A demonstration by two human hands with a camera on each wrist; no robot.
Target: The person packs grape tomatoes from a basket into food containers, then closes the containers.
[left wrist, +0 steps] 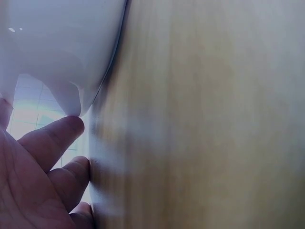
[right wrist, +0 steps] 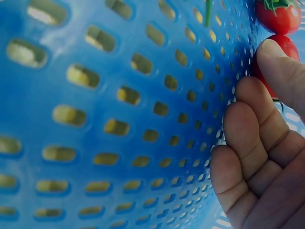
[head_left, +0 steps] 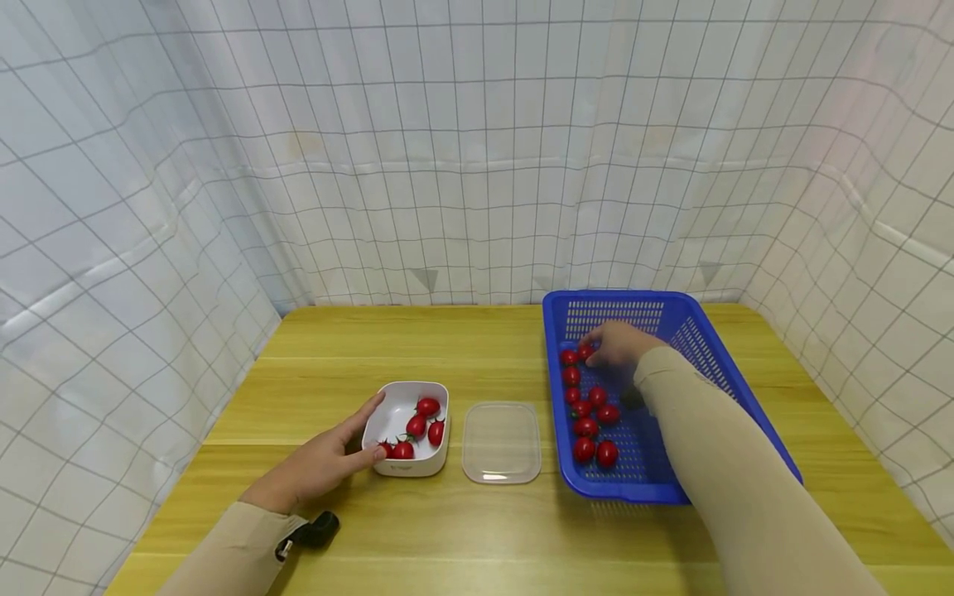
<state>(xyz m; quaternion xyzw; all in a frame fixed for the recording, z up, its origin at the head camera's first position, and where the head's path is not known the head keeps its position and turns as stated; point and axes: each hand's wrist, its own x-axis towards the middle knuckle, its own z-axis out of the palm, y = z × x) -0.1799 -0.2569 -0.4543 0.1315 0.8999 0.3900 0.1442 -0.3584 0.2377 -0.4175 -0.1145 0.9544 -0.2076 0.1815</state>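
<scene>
My left hand (head_left: pixel 320 468) holds a square white plastic box (head_left: pixel 413 468) from its left side, the thumb at the near corner and the index finger at the far corner. Several small red tomatoes (head_left: pixel 416 426) lie inside the box. In the left wrist view, fingertips touch the glossy wall of the box (left wrist: pixel 62 38). My right hand (head_left: pixel 622 343) reaches into a blue plastic basket (head_left: pixel 622 492) and pinches a cherry tomato (head_left: pixel 585 352) near its far left. The right wrist view shows the thumb on this tomato (right wrist: pixel 289 45), beside another tomato (right wrist: pixel 281 18) with green sepals.
A clear square lid (head_left: pixel 501 443) lies flat between the box and the basket. More tomatoes (head_left: pixel 585 427) are spread along the basket's left side. A wooden table (head_left: pixel 447 538) carries everything, with a white grid-patterned curtain (head_left: pixel 477 165) around it.
</scene>
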